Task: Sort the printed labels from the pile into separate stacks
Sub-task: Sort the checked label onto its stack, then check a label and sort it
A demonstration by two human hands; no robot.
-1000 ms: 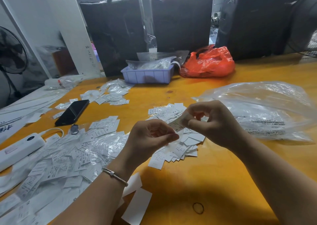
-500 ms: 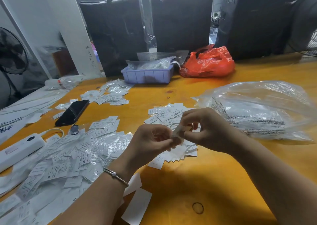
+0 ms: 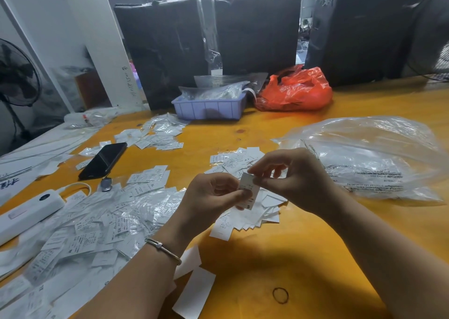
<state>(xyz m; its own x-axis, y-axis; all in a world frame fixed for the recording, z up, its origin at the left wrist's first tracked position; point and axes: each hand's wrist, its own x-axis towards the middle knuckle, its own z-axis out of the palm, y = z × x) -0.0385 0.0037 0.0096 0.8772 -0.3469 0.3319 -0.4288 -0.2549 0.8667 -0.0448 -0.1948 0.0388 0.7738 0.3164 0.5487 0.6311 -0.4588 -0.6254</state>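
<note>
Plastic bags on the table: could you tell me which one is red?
The crumpled red bag beside the blue tray; the large bag at right is clear.

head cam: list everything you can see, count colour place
label: one, white, marked S, pinched between both hands
label piles: several, white, spread across table left and centre
table: one, yellow-orange
phone: one, black, left of centre
power bank: one, white, far left
tray: one, lilac, rear centre
red bag: one, right of tray
clear bag: one, right
rubber band: one, dark, near edge
left hand: bracelet on wrist
right hand: pinches label top
</note>
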